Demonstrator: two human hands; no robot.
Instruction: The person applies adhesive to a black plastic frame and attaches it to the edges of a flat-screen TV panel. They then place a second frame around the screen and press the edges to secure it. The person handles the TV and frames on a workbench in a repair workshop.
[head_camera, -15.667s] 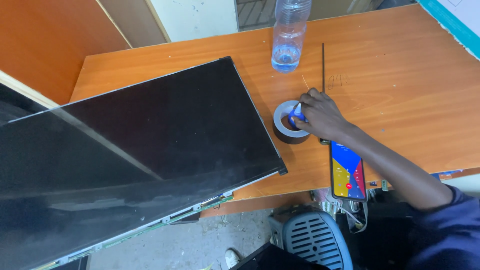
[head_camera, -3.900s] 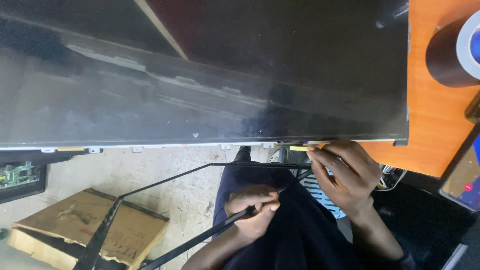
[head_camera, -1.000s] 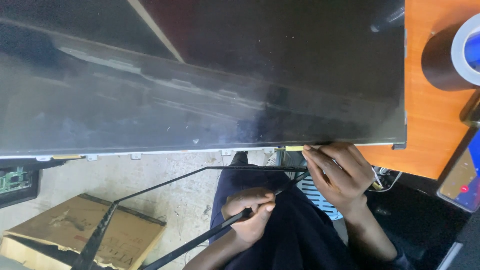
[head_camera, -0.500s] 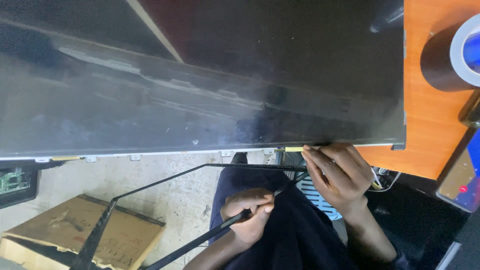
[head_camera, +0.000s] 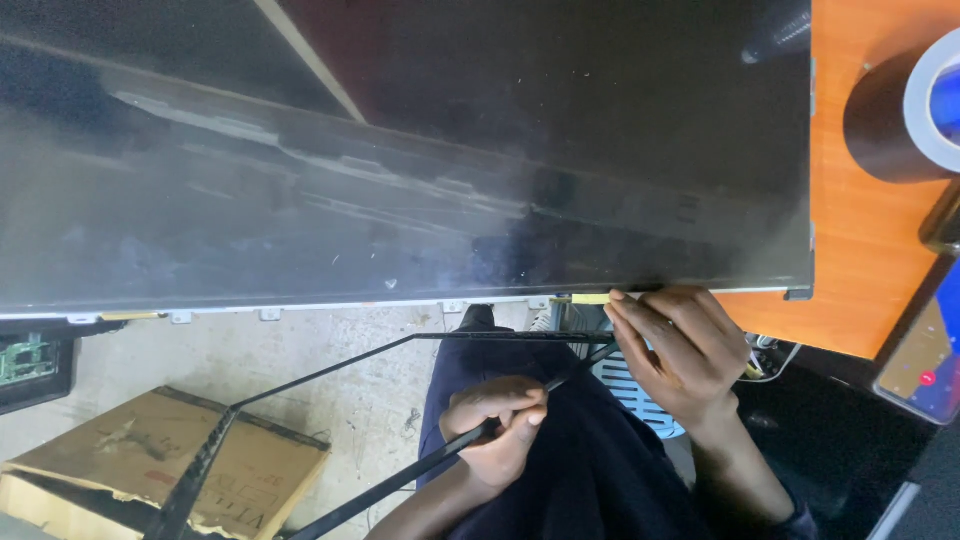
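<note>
The screen panel (head_camera: 400, 170) was glossy black glass, smeared and reflective. The thin frame (head_camera: 330, 470) looked like matt black plastic. The desk (head_camera: 860, 250) was smooth orange wood laminate. The box (head_camera: 150, 470) was rough brown cardboard, the floor (head_camera: 330, 345) dull, stained concrete.

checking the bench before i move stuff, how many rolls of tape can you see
1. The grey roll of tape sits on the orange table at the upper right, right of the dark display panel, partly cut off by the frame edge. Others could lie out of view.

dark flat screen panel (head_camera: 400, 150) on table, lit phone screen (head_camera: 925, 365) right, cardboard box (head_camera: 150, 470) below
</note>
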